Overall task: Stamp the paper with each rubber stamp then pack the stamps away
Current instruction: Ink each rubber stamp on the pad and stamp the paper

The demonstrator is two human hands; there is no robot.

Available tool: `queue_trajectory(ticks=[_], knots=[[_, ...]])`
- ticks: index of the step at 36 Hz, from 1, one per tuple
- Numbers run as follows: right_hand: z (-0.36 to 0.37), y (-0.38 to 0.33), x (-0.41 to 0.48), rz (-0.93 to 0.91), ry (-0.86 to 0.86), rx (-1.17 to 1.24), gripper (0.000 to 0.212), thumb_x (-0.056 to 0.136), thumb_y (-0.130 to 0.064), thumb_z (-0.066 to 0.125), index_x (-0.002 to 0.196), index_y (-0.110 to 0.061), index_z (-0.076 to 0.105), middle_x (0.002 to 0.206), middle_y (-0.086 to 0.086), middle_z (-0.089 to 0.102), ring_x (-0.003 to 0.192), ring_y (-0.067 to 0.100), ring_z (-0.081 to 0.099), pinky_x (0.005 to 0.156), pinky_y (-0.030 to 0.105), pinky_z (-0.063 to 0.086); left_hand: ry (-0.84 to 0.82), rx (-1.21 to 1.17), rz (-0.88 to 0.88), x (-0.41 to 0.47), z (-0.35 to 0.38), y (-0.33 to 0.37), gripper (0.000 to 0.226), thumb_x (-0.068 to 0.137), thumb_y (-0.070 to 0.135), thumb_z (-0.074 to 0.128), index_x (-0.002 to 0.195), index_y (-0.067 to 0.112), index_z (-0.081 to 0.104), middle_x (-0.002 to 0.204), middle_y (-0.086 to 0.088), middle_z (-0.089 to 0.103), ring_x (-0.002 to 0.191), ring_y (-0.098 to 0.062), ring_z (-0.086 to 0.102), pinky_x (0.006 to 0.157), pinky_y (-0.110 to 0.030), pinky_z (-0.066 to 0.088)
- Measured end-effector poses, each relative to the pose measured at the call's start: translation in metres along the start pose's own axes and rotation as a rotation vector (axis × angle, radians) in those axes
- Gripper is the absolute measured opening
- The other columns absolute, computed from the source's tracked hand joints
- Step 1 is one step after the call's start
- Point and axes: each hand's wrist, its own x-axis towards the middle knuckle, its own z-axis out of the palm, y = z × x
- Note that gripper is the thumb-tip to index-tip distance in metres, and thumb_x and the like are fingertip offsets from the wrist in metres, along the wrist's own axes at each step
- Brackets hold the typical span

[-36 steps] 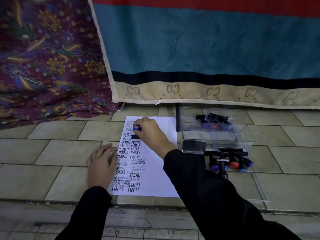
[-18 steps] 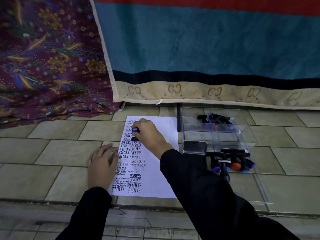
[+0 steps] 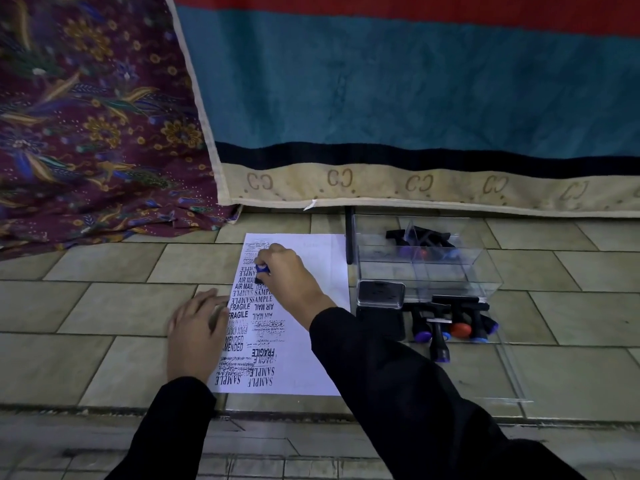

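A white sheet of paper (image 3: 318, 355) lies on the tiled floor, its left half covered with black stamped words. My right hand (image 3: 292, 277) grips a blue-handled rubber stamp (image 3: 262, 273) and holds it down on the upper left part of the sheet. My left hand (image 3: 197, 336) rests flat on the paper's left edge. Several more stamps (image 3: 450, 325) with blue and red handles lie to the right of the paper. A closed ink pad (image 3: 381, 294) sits beside them. A clear plastic box (image 3: 426, 268) stands behind, with other stamps (image 3: 420, 239) showing through its walls.
A striped blanket (image 3: 415, 98) hangs along the back, its hem touching the floor just behind the box. Patterned purple cloth (image 3: 86, 116) covers the back left. A clear lid (image 3: 512, 372) lies flat at the right. A step edge (image 3: 277, 414) runs across near me.
My right hand has shifted the stamp slightly toward the paper's top left. The left hand stays put on the paper's edge.
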Motion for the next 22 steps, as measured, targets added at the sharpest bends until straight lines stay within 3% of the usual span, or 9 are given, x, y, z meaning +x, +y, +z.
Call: queue_trajectory(ticks=[6,12,17,22], knots=[[-0.003,0.002,-0.009,-0.006,0.036,0.066,0.013,0.088,-0.001,0.055,0.100,-0.001,0.059,0.101,0.014,0.055,0.087,0.033,0.057,0.075,0.045,0.051,0.005,-0.011,0.000,0.000,0.000,0.003,0.018,0.091,0.017,0.061,0.107,0.022,0.069,0.132,0.000,0.059,0.123,-0.027,0.049,0.105,-0.046,0.029],[-0.030,0.009,-0.039,-0.039,0.273,0.226,0.034,0.088,-0.006,0.060,0.121,-0.012,0.059,0.103,0.005,0.057,0.091,0.013,0.058,0.080,0.024,0.049,0.009,-0.021,0.009,0.000,-0.002,0.004,0.017,0.091,0.015,0.062,0.105,0.021,0.069,0.131,-0.001,0.060,0.121,-0.027,0.049,0.104,-0.044,0.029],[-0.066,0.027,-0.086,-0.040,0.466,0.302,0.023,0.083,-0.001,0.066,0.105,-0.007,0.068,0.096,0.002,0.058,0.081,0.007,0.060,0.082,0.017,0.051,0.002,-0.013,0.004,0.000,-0.004,0.005,0.018,0.091,0.016,0.061,0.106,0.020,0.070,0.132,-0.001,0.059,0.121,-0.027,0.049,0.105,-0.043,0.029],[-0.100,0.058,-0.138,0.097,0.597,0.355,0.024,0.084,-0.005,0.064,0.105,-0.016,0.065,0.098,0.001,0.060,0.092,0.007,0.065,0.085,0.016,0.052,-0.005,-0.010,0.003,-0.001,-0.004,0.005,0.018,0.092,0.016,0.060,0.108,0.018,0.070,0.132,-0.002,0.059,0.122,-0.028,0.049,0.105,-0.044,0.029]])
